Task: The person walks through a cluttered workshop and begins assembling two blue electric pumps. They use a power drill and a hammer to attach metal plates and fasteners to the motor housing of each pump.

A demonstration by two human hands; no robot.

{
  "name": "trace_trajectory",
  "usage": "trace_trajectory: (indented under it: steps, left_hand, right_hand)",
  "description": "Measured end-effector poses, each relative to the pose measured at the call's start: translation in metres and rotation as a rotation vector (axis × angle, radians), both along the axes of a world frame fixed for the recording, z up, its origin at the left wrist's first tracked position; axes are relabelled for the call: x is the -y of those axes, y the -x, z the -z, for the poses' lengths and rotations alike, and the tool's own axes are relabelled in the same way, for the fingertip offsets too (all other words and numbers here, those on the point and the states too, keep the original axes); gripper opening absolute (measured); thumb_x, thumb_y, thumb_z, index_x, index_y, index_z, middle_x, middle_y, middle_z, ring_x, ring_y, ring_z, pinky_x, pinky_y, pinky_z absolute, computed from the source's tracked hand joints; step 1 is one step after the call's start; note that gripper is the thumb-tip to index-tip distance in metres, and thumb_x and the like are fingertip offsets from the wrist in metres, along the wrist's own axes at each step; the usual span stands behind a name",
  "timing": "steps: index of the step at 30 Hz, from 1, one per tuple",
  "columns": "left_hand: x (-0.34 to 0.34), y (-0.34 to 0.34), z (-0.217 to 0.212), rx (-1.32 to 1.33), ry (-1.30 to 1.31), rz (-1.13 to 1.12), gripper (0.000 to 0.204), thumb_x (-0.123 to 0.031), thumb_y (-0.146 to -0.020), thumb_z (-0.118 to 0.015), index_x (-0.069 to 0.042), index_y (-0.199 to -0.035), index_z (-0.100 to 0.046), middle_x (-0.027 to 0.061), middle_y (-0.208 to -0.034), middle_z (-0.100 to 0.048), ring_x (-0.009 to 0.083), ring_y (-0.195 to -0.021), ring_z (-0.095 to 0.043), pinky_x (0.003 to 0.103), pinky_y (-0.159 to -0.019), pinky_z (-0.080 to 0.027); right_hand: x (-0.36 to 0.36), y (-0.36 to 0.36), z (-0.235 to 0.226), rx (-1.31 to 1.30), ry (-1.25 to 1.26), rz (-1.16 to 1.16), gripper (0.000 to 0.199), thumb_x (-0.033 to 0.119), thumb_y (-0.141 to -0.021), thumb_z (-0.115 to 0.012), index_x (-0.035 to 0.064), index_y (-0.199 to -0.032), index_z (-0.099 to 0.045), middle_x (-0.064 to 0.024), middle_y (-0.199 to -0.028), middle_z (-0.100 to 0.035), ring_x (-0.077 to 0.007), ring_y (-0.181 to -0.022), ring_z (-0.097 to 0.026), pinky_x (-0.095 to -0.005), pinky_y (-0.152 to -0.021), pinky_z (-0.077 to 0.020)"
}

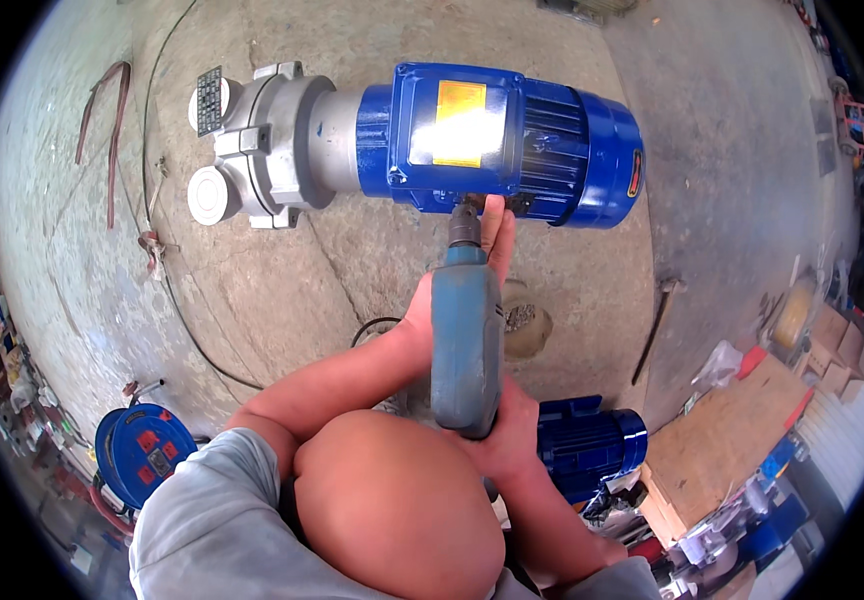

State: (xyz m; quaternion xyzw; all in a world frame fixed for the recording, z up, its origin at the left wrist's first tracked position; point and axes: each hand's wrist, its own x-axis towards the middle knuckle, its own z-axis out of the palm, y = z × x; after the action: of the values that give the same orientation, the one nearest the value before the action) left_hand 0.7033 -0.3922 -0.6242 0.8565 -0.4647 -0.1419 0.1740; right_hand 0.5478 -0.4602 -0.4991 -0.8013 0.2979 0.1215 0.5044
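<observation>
Yellow rectangular label (460,122) atop blue motor (512,140); right hand (507,430) grips drill (466,345), left hand (492,240) steadies its chuck; bare concrete floor (372,270) around.

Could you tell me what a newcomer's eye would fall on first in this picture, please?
First the big blue motor with its grey pump end, lying on the concrete floor at top centre. Just below it, a grey-blue drill points up at the motor's underside: the right hand grips its rear, and the left hand lies along it near the chuck. A blue cable reel sits lower left.
</observation>
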Motion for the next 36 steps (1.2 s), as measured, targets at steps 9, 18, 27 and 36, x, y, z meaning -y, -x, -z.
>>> trace_trajectory:
  steps: [9, 18, 27, 36]
  left_hand:
    - [0.011, -0.006, 0.0, 0.657, -0.62, 0.404, 0.062, -0.009, -0.111, -0.034, 0.008, -0.171, -0.027, 0.0342, -0.177, -0.033, 0.0358, -0.165, -0.04, 0.03, -0.122, -0.048]
    - [0.011, -0.01, -0.006, 0.885, -0.708, 0.446, 0.058, -0.006, -0.114, -0.03, 0.006, -0.171, -0.029, 0.0308, -0.174, -0.041, 0.0327, -0.163, -0.044, 0.024, -0.118, -0.051]
    - [0.011, -0.022, -0.033, 1.031, -0.724, 0.534, 0.059, -0.006, -0.112, -0.033, 0.004, -0.17, -0.032, 0.0286, -0.17, -0.048, 0.0311, -0.16, -0.049, 0.028, -0.12, -0.05]
    - [0.011, -0.024, -0.034, 1.235, -0.784, 0.629, 0.06, -0.001, -0.108, -0.032, 0.002, -0.168, -0.038, 0.0262, -0.165, -0.056, 0.0303, -0.157, -0.053, 0.029, -0.121, -0.051]
  right_hand:
    - [0.005, -0.007, -0.005, -0.011, -0.041, -0.031, 0.067, 0.04, -0.07, -0.1, 0.0036, -0.116, -0.068, -0.0215, -0.098, -0.076, -0.0462, -0.09, -0.077, -0.0495, -0.08, -0.0627]
    - [0.003, -0.009, -0.006, -0.002, -0.029, -0.051, 0.066, 0.037, -0.069, -0.098, 0.0024, -0.117, -0.069, -0.0225, -0.098, -0.075, -0.0472, -0.09, -0.076, -0.0508, -0.08, -0.0622]
    - [0.0, -0.011, -0.005, 0.013, -0.024, -0.034, 0.065, 0.036, -0.067, -0.097, 0.0032, -0.115, -0.069, -0.0213, -0.096, -0.075, -0.0463, -0.088, -0.076, -0.0503, -0.079, -0.0623]
    - [-0.001, -0.009, -0.004, 0.006, -0.023, -0.024, 0.064, 0.037, -0.066, -0.098, 0.0034, -0.114, -0.07, -0.0208, -0.096, -0.076, -0.046, -0.088, -0.076, -0.0498, -0.079, -0.0626]
